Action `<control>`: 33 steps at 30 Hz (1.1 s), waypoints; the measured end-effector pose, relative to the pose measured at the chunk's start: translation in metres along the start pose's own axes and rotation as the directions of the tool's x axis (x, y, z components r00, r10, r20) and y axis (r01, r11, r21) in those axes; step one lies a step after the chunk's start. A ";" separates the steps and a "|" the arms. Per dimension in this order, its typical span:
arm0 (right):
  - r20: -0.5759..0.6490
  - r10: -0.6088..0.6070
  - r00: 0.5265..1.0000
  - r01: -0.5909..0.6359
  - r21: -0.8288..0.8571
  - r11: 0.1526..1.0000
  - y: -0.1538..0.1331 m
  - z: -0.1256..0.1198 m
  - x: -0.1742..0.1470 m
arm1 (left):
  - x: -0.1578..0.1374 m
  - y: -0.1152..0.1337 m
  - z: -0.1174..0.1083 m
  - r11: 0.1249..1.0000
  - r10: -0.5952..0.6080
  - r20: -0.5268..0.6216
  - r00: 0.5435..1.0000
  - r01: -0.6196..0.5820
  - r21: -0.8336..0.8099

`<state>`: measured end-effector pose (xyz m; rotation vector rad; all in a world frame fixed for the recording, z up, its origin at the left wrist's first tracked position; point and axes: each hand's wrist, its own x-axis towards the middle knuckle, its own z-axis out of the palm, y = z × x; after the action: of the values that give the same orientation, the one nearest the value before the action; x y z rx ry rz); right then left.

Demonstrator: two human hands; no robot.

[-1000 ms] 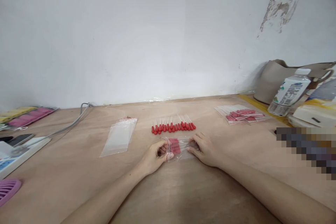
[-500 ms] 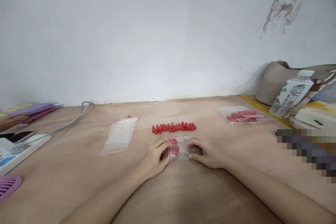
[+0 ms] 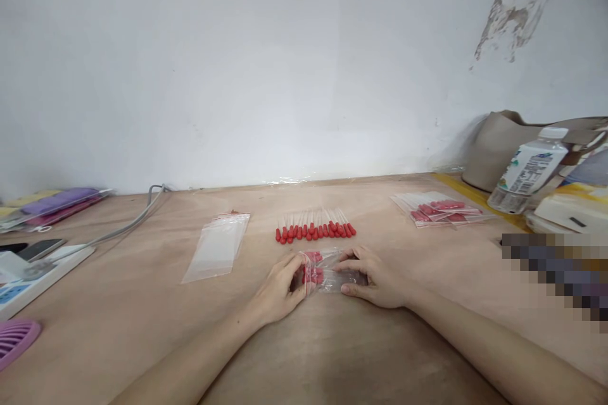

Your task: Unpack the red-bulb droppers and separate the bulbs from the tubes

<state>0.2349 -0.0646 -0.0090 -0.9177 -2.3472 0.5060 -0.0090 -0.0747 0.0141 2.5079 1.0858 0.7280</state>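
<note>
A small clear zip bag [image 3: 331, 278] lies crosswise between my hands, holding several droppers with red rubber bulbs [image 3: 312, 274] and thin clear stems. My left hand [image 3: 281, 288] grips the bag's red-lined mouth, where the bulbs are, with fingers and thumb. At the opposite end, my right hand [image 3: 373, 278] has its fingers and thumb curved around the film. Just beyond, a row of loose red-bulbed droppers [image 3: 316, 231] lies on the table with stems pointing to the wall.
Flat unfilled zip bags [image 3: 216, 248] lie to the left, and filled bags [image 3: 439, 209] to the right. A plastic bottle [image 3: 529, 168] leans near a grey bag [image 3: 494, 145]. A power strip [image 3: 45, 278] with a cable [image 3: 128, 228] and a purple slatted object [image 3: 18, 340] are at left.
The red bulbs have shifted slightly within the bag near my left hand. My right fingers have moved slightly along the film; both hands stay at the bag.
</note>
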 end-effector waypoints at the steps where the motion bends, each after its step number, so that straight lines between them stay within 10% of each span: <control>1: -0.011 0.003 1.000 -0.003 0.003 1.000 0.000 0.000 0.000 | 0.000 0.000 -0.001 1.000 0.013 0.006 1.000 -0.013 -0.011; 15: -0.026 0.015 1.000 -0.015 -0.004 1.000 -0.005 0.002 0.000 | 0.002 -0.012 -0.002 0.967 0.239 -0.027 0.971 -0.240 -0.085; 33: -0.028 0.030 0.999 -0.031 -0.061 0.998 -0.005 0.004 -0.003 | 0.000 -0.018 -0.011 0.983 0.160 0.043 0.986 -0.155 -0.101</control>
<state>0.2322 -0.0703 -0.0104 -0.9837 -2.3394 0.4330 -0.0260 -0.0617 0.0149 2.5351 0.8205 0.7360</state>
